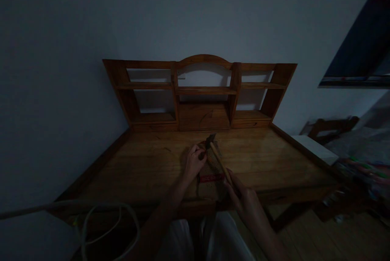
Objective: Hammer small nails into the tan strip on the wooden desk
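In the dim light, my right hand (240, 192) is closed around the wooden handle of a hammer (221, 165). The handle slants up and to the left, ending in a dark metal head (210, 140) close to my left fingers. My left hand (195, 161) has its fingers bent together on a small dark piece (201, 155), whose kind is too dark to make out. Beneath both lies a brownish flat pad or sack (209, 171) with a red printed band (211, 177) near its front edge. Whether the hammer head touches the dark piece is unclear.
The wooden desk (140, 167) carries a shelf unit (204, 116) along its back, against the wall. A pale looped cable (131, 212) hangs at the lower left. To the right stand a wooden chair (333, 127) and a heap of bags (365, 147).
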A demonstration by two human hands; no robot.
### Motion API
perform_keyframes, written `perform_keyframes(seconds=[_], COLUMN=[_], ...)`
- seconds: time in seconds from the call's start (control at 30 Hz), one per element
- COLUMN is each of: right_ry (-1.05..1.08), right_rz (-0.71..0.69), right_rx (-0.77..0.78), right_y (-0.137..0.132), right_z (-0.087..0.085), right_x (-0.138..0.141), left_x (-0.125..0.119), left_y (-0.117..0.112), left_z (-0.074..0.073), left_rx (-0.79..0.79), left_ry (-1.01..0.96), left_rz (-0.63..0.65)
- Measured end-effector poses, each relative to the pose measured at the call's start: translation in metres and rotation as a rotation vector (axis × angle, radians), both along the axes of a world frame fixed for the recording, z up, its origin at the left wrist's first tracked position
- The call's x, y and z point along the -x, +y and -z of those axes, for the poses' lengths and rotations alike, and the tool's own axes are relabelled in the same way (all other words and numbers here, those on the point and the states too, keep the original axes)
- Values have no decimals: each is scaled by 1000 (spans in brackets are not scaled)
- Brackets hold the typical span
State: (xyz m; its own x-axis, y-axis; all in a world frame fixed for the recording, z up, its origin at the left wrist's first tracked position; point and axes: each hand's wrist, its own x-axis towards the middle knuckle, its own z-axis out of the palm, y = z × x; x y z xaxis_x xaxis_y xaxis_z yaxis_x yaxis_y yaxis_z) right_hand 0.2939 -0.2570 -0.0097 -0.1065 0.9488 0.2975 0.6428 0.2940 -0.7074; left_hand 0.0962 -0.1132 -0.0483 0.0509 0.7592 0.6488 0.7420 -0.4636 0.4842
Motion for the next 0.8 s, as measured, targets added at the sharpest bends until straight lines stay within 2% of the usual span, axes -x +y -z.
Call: perform_keyframes(seconds=[0.2,0.43,0.63,0.8], right_ry=[49,51,25,-17], right_rz=[-4,-17,7,-2], right_rx=[-53,-39,-44,-20], right_y=[-2,-2,-2,-2], right_z=[-5,5,-3,-2], right_x=[-1,-2,-2,-1], left_x=[2,4,3,3], left_y=[1,3,3,3], left_z=[-3,-4,-5,-5], left_rx=[-2,36,34,51], left_ry=[75,-14,-14,-25], left_rz=[-2,74,72,97])
